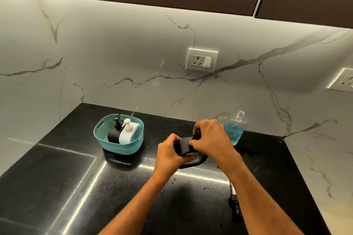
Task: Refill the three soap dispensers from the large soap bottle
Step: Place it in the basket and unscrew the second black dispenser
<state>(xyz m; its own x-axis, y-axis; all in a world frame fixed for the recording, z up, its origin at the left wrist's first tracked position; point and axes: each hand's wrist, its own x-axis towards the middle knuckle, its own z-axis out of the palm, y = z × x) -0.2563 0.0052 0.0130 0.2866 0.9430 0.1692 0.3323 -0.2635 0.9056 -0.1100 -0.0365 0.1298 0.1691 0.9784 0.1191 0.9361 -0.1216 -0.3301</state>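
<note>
Over the desk, both our left hand and right hand grip the black dispenser; a slipping twist could knock the uncapped soap bottle behind.

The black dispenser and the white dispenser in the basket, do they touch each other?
Touching. The head view shows the black dispenser and the white dispenser side by side in the teal basket, bodies meeting without a gap.

Stuff you can't really make out here

The right hand covers the black dispenser top, the second wall socket is cropped at the edge, and the pump piece sits half behind the forearm.
</note>
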